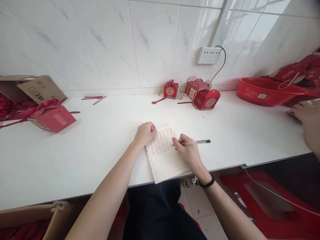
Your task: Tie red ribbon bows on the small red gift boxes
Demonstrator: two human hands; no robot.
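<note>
A lined notebook (170,163) lies open near the front edge of the white table, rows of small handwriting covering its upper half. My right hand (188,151) grips a pen (201,142) over the page, with the tip at the written lines. The pen's dark end points to the right. My left hand (145,134) is closed in a loose curl and rests against the notebook's upper left edge. What lies under its fingers is hidden.
Small red gift boxes (206,100) stand by the tiled wall. A larger red box (53,118) and a cardboard carton (41,89) are at left. A red basin (265,95) stands at right, near another person's hand (302,110). A wall socket (208,55) has a cable.
</note>
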